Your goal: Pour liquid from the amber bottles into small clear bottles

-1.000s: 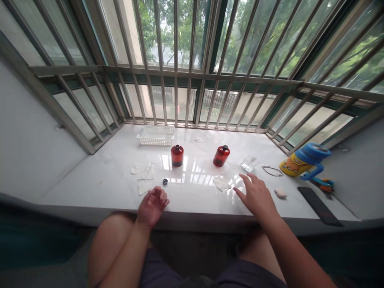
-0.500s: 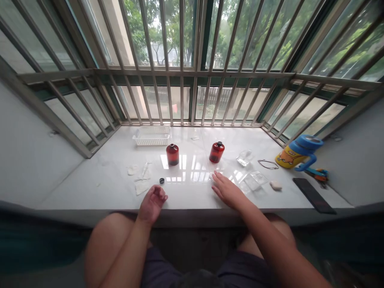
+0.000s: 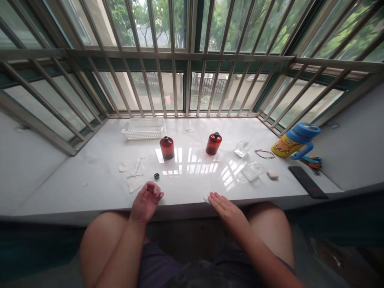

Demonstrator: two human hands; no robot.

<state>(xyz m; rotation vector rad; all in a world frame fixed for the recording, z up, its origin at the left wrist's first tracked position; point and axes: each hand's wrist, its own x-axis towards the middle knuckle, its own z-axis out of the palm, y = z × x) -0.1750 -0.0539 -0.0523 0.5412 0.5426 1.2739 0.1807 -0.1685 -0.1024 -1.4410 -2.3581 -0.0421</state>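
My right hand [image 3: 225, 210] lies flat at the front of the white marble sill [image 3: 186, 188], its fingertips against a small white wad [image 3: 206, 197]. My left hand [image 3: 147, 202] rests curled at the sill's edge, holding nothing I can see. Nearest to it are a small black bottle cap [image 3: 156, 176] and white tissue scraps [image 3: 135, 184]. Two amber bottles stand farther back: one with its cap off [image 3: 167, 148], the other with a black top [image 3: 213, 144].
A white plastic basket [image 3: 143, 129] stands at the back left, before the window bars [image 3: 180, 92]. To the right lie a clear plastic piece [image 3: 241, 149], a clear sheet [image 3: 251, 171], a wire loop [image 3: 264, 154], a white lump [image 3: 272, 174], a blue-lidded yellow cup [image 3: 289, 140] and a black strip [image 3: 307, 182].
My right hand has drawn back toward the sill's front edge, and the white wad now lies at its fingertips there. My left hand has barely moved. The view has tilted down.
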